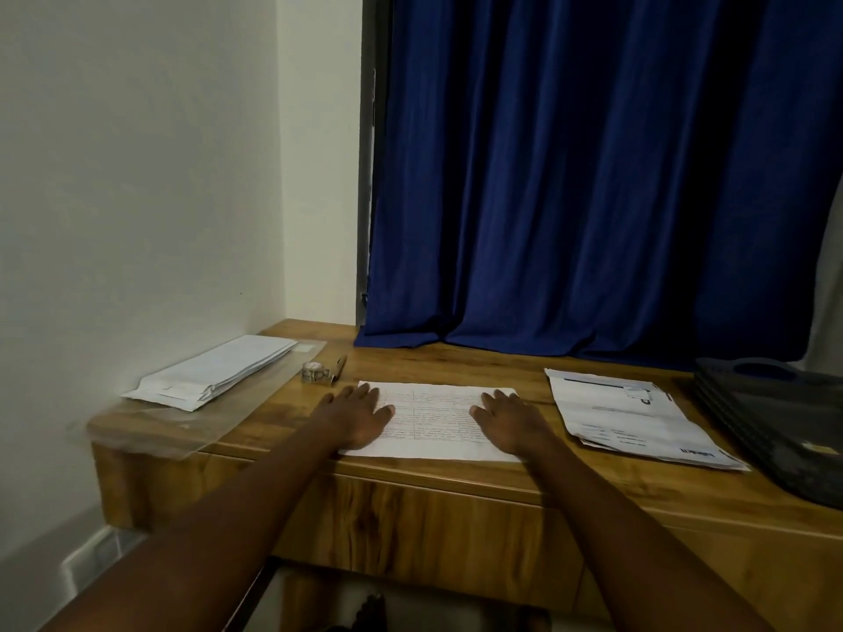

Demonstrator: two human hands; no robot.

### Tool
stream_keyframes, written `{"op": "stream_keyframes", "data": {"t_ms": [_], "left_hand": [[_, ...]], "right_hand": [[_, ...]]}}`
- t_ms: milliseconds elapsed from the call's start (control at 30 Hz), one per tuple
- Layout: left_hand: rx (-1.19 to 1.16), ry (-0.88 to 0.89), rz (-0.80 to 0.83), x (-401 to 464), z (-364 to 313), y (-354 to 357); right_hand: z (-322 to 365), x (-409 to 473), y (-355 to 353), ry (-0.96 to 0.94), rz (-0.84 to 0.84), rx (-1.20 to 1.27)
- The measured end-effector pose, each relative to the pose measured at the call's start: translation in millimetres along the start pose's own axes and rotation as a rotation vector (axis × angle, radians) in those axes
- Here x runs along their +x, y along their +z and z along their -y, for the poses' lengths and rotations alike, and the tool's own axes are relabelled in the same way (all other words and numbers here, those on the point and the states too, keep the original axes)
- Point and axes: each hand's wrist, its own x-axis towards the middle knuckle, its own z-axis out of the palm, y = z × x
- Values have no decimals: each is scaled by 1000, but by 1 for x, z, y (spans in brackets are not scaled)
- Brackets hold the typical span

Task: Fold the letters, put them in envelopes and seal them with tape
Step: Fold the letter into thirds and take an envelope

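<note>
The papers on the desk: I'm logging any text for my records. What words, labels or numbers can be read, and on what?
None can be read.
Sheet under both hands: lines in a table, too blurred.
Paper stack on the right: dark bar, small print and a blue word, all blurred.
Envelopes on the left: no text shows.

One letter (433, 419), one tape roll (314, 371), one pen (339, 368)

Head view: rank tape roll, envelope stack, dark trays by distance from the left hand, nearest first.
From the left hand:
1. tape roll, just beyond it, slightly left, beside the pen.
2. envelope stack, far left by the wall.
3. dark trays, far right edge of the desk.
</note>
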Motion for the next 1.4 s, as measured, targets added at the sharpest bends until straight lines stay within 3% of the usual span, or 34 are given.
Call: {"op": "stream_keyframes", "data": {"t_ms": [133,233,367,600,833,967,1033,1100,1167,1267,1400], "left_hand": [[-91,-9,-84,-13,-2,-1],[-119,88,-86,-21,-2,-1],[-74,108,-25,-22,-3,-3],[-70,92,-67,-18,-2,0],[-95,113,-61,-29,0,-4],[-58,142,-42,-49,-3,-6],[-22,137,-16,-60,-4,-8],[-2,119,-32,-69,-7,-10],[2,102,-79,-78,-13,-11],[-26,68,-125,-86,-14,-12],[-121,93,-139,-94,-4,-20]], "right_hand": [[0,-11,1,3,-195,191],[2,-21,0,-77,-334,257],[3,-24,0,-130,-313,280],[2,-27,-3,-84,-289,343],[-4,-28,-9,-98,-227,209],[-5,-38,-22,-99,-301,-168],[7,-49,-29,-126,-346,-159],[24,-66,-31,-221,-287,83],[44,-82,-28,-348,-86,232],[57,-100,-11,-490,98,98],[43,-103,-3,-554,48,-33]]}}
